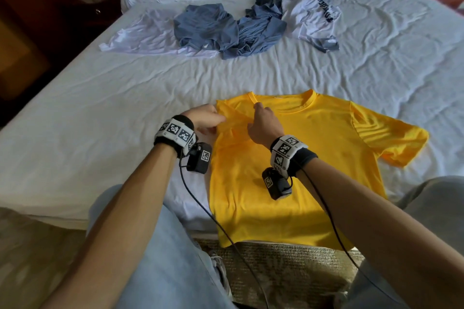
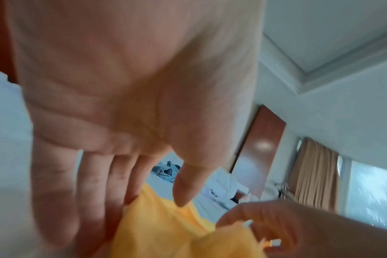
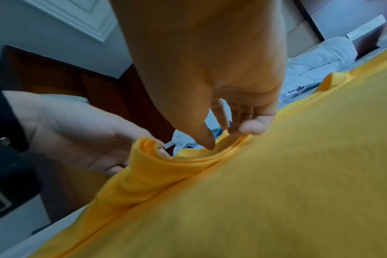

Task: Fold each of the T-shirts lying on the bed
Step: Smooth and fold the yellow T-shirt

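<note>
I have the yellow T-shirt [image 1: 296,158] spread face-up on the near part of the bed [image 1: 88,118], its hem hanging a little past the mattress edge toward my knees. Its left side is already turned in over the body, and that sleeve lies folded across the chest; the other sleeve lies flat, out to the right. My left hand [image 1: 204,118] sits at the folded edge by the shoulder, fingers fairly straight, with the cloth between fingers and thumb in the left wrist view; that picture is smeared, so it looks like a light pinch rather than a firm hold. My right hand [image 1: 263,124] reaches across to the collar end of the fold, thumb and fingertips [image 3: 252,129] closed on the doubled yellow edge. Farther up the bed lie the unfolded ones: a white T-shirt [image 1: 140,37] at left, two crumpled blue T-shirts [image 1: 226,27] in the middle, and a white printed T-shirt [image 1: 313,20] at right. A dark wooden nightstand [image 1: 82,7] stands beside the bed at far left.
</note>
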The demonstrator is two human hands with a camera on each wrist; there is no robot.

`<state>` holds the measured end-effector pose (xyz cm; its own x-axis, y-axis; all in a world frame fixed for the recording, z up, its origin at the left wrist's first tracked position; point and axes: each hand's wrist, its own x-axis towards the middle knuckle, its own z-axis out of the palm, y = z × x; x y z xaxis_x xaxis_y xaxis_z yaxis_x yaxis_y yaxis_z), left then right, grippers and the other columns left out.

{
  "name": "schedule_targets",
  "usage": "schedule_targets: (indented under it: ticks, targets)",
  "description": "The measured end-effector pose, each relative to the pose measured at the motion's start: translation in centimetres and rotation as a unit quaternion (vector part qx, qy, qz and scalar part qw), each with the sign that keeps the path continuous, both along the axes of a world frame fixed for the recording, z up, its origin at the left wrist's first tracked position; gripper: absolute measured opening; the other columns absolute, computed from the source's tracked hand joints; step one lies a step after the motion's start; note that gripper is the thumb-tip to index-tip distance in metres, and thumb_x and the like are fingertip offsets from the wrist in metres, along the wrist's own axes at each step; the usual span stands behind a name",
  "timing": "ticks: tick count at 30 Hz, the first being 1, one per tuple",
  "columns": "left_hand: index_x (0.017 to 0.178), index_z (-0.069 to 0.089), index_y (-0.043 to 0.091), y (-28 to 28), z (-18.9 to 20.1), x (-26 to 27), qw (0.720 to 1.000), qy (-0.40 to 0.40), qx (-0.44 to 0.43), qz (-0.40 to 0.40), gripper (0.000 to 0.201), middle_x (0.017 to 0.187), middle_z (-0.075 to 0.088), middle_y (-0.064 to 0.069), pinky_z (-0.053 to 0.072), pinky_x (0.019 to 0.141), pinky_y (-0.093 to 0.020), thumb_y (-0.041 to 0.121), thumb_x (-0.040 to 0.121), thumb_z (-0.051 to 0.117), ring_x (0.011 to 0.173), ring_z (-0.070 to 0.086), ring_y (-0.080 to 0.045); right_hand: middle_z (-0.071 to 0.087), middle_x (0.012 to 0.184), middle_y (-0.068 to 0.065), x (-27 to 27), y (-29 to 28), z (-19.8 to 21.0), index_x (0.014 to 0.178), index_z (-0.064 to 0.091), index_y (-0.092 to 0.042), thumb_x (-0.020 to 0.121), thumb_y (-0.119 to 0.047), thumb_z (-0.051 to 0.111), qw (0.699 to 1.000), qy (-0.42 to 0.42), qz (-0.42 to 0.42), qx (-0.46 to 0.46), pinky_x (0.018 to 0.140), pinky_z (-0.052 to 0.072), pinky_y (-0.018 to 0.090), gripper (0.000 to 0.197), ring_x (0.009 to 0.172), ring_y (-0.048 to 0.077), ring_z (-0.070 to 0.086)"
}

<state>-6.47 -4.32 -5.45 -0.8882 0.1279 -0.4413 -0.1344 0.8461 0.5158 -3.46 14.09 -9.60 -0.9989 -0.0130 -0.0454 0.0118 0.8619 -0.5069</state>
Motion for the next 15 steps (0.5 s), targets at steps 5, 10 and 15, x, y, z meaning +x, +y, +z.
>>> schedule_targets:
  ticks: [5, 10, 15]
  targets:
    - [0.103, 0.059, 0.011, 0.4, -0.7, -0.9, 0.99, 0.096, -0.1, -0.029, 0.022, 0.091, 0.064, -0.005, 0.048, 0.067, -0.034, 0.029, 0.093, 0.066, 0.078, 0.06, -0.019, 0.041, 0.071, 0.007, -0.9, 1.3, 0.2, 0.07, 0.04, -0.009, 0.086, -0.008, 0.057, 0.992, -0.078, -0.032, -0.094, 0.051, 0.026, 0.029, 0.023, 0.062, 0.024, 0.039]
    - [0.15, 0.037, 0.013, -0.6, -1.3, -1.7, 0.992, 0.027, -0.115, -0.046, 0.1, 0.141, 0.055, -0.007, 0.052, 0.1, -0.047, 0.059, 0.074, 0.083, 0.122, 0.059, -0.029, 0.059, 0.075, 0.009, -0.5, 2.0, 1.5, 0.088, 0.054, -0.009, 0.096, -0.01, 0.056, 0.936, -0.108, -0.109, -0.317, 0.058, 0.047, 0.033, 0.008, 0.064, 0.023, 0.055]
    - [0.156, -0.029, 0.026, -0.3, -0.5, -0.3, 0.959, -0.078, -0.232, -0.146, 0.173, 0.171, -0.007, -0.01, 0.032, 0.119, -0.057, 0.081, 0.04, 0.086, 0.156, 0.013, -0.035, 0.064, 0.095, 0.014, -0.1, 2.2, 0.8, 0.116, 0.054, -0.012, 0.094, -0.004, 0.055, 0.935, -0.115, -0.132, -0.308, 0.044, 0.048, 0.027, 0.023, 0.064, 0.023, 0.061]
